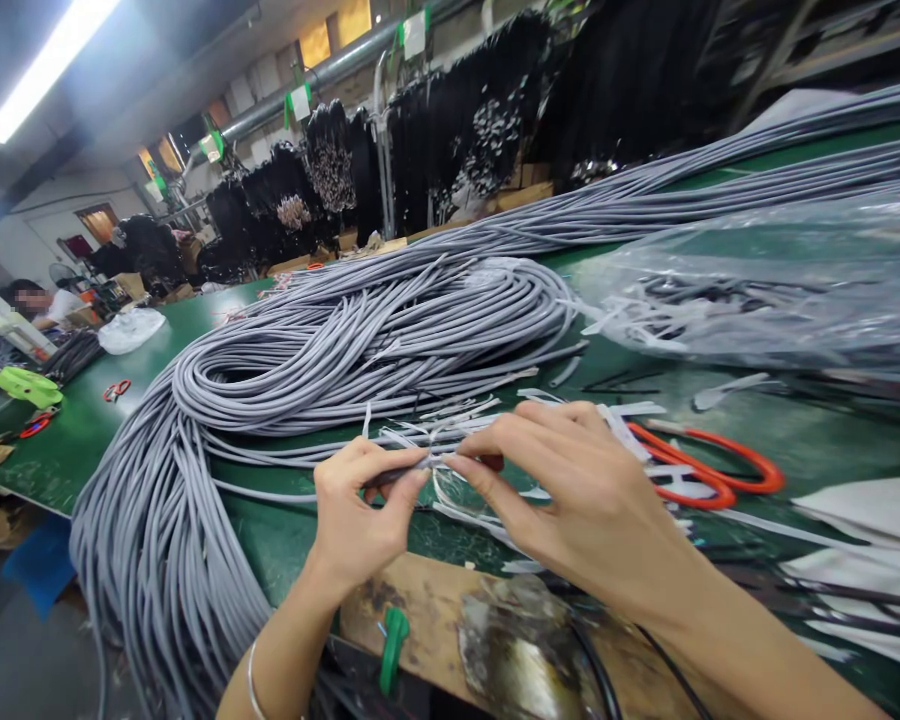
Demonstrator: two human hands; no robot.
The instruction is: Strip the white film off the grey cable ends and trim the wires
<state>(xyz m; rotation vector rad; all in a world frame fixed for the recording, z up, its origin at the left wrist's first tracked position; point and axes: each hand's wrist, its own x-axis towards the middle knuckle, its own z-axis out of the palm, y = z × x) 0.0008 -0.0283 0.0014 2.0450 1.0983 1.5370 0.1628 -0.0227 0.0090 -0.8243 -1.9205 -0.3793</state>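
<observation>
Near the middle of the view, my left hand (364, 505) pinches a grey cable (266, 493) close to its end, between thumb and forefinger. My right hand (562, 480) is closed at the same cable end, its thumb and fingertips pressed together on what look like thin white strands. The two sets of fingertips nearly meet. Loose pale fibres (450, 490) hang just below them. Scissors with orange handles (757, 470) lie on the table to the right of my right hand. The big bundle of grey cables (360, 340) is coiled behind my hands.
A clear plastic bag (795, 260) with dark and white scraps lies at the right on the green table (187, 325). In front is a wooden board (420, 600) with a green clip (394, 645) and a stained metal piece (517, 640). A person (56, 305) sits far left.
</observation>
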